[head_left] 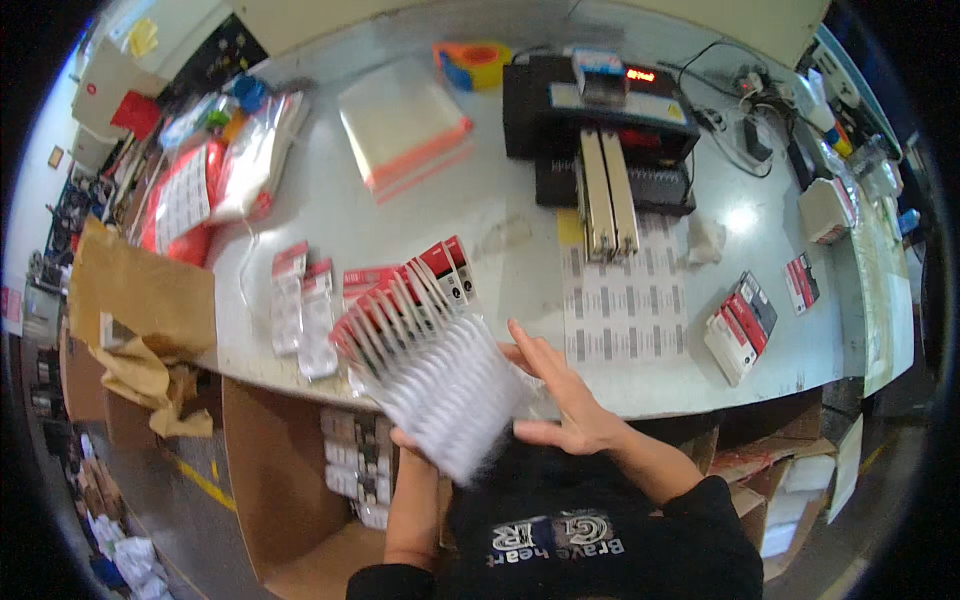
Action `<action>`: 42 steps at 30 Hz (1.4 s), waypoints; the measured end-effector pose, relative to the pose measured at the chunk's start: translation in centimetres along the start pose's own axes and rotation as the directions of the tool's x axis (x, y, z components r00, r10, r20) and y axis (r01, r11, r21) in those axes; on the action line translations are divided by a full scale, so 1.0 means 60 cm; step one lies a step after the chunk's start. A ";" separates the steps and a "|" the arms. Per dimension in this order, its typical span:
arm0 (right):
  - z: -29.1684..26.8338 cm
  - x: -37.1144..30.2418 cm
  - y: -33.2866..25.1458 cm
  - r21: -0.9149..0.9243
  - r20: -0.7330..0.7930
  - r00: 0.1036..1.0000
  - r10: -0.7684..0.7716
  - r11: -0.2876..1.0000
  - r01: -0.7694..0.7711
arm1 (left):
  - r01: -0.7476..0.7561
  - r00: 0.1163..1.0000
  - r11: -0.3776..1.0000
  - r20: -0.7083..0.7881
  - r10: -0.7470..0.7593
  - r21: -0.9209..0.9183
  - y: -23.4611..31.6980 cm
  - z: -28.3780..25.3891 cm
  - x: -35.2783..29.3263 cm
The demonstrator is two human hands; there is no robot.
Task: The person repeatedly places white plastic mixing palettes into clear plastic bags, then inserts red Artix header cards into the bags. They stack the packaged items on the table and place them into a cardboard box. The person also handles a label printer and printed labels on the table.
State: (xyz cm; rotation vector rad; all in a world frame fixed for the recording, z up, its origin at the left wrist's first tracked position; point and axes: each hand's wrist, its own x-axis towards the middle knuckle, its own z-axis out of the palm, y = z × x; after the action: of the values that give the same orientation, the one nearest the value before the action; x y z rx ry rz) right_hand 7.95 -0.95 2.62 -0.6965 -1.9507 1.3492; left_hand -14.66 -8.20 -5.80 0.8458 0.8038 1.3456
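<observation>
A fanned stack of blister packs (pixel 450 390) with red-and-black card tops is in front of me at the table's near edge, its white lower part smeared by motion. My left hand (pixel 404 442) supports it from below and to the left, closed on it; most of its fingers are hidden behind the packs. My right hand (pixel 570 405) is just right of the stack, fingers stretched out and thumb apart, with nothing plainly in it. More blister packs (pixel 302 315) lie on the table left of the stack.
Label sheets (pixel 628 315) lie below a black machine (pixel 540 110) with metal rails. Clear bags (pixel 400 125) lie at the back. Small red-and-black boxes (pixel 742 325) are on the right. Under the table's edge, an open cardboard box (pixel 275 490) contains several packs. Brown paper (pixel 145 290) hangs at left.
</observation>
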 end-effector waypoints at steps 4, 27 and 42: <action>0.030 -0.034 -0.034 0.032 -0.118 0.976 0.182 0.983 -0.180 | 0.011 0.983 0.910 -0.163 -0.086 -0.416 -0.043 0.024 -0.065; 0.044 -0.050 -0.059 -0.347 -0.082 0.984 -0.161 0.930 0.123 | -0.085 0.960 0.838 -0.269 -0.075 -0.539 -0.062 0.046 -0.111; 0.025 -0.032 -0.084 -0.327 -0.048 0.993 -0.109 0.941 0.088 | -0.078 0.973 0.838 -0.225 -0.054 -0.541 -0.052 0.044 -0.112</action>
State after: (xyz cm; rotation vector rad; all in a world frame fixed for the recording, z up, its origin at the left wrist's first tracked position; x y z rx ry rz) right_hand 7.73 -4.90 6.56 -0.7734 -2.1479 0.9410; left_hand -11.29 -15.17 -7.22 0.2402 0.5371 1.5970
